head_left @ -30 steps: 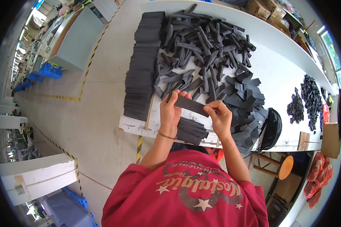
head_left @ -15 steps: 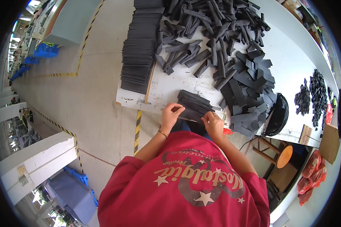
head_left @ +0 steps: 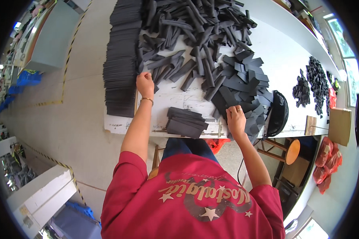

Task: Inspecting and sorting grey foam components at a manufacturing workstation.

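Left hand (head_left: 144, 84): out over the bench (head_left: 291, 67), fingers curled down onto the near edge of the loose strips; whether its grip has closed on one I cannot tell, since the fingertips are hidden among the pieces.
Right hand (head_left: 235, 120): laid flat, fingers spread, on the flat dark pieces at the bench's front edge; grip open, pressing rather than pinching. A ring shows on one finger.
Loose strips (head_left: 195, 36): a tangled heap of long dark grey foam-like strips, spreading away from the left hand's grip toward the far side of the bench.
Flat dark pieces (head_left: 243, 83): wider cut pieces, overlapping, directly under the right hand's grip and beyond it.
Small stack (head_left: 185, 122): a short pile of dark rectangular sheets lying between the two hands, nearer the person than either grip, touched by neither.
Long stacked row (head_left: 121, 59): neat upright-packed dark sheets just outboard of the left hand's grip, running along the bench's left edge.
Black rounded object (head_left: 278, 113): just outboard of the right hand, at the bench edge.
Small dark bits (head_left: 313, 81): a separate heap well apart from the right hand's grip, farther along the bench.
Round stool (head_left: 292, 151): below the bench, outboard of the right forearm.
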Available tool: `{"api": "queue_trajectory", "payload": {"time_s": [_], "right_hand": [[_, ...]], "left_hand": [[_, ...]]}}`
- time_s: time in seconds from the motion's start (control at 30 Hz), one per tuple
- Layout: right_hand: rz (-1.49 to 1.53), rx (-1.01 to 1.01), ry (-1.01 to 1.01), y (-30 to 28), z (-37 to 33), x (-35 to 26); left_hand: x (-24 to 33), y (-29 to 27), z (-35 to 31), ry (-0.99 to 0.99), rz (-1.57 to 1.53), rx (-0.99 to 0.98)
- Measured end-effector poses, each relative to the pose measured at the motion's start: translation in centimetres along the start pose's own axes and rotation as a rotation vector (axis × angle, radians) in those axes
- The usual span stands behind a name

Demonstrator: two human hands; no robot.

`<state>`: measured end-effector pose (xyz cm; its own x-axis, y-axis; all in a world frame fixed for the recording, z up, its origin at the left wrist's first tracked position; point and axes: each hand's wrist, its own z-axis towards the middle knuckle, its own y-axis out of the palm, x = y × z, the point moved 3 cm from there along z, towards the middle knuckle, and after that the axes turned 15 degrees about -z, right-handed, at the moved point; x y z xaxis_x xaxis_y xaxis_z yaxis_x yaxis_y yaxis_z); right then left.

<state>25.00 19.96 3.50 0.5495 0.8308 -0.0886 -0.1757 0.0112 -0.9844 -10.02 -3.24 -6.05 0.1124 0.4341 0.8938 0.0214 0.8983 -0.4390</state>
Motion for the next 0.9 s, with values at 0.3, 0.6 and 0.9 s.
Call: {"api": "queue_trajectory", "payload": {"time_s": [0.3, 0.6, 0.9], "right_hand": [[-0.593, -0.107, -0.069, 5.3, 4.4, 2.0], [-0.426, -0.134, -0.169, 4.3, 4.0, 2.8], [0.265, -0.204, -0.040, -3.7, 4.2, -2.1]], "left_hand": [[3.5, 0.9, -2.3, 0.037, 0.091, -0.188], [4.3, -1.2, -8.1, -0.548, -0.797, -0.032], [7.1, -0.5, -11.9, -0.984, -1.388, -0.220]]}}
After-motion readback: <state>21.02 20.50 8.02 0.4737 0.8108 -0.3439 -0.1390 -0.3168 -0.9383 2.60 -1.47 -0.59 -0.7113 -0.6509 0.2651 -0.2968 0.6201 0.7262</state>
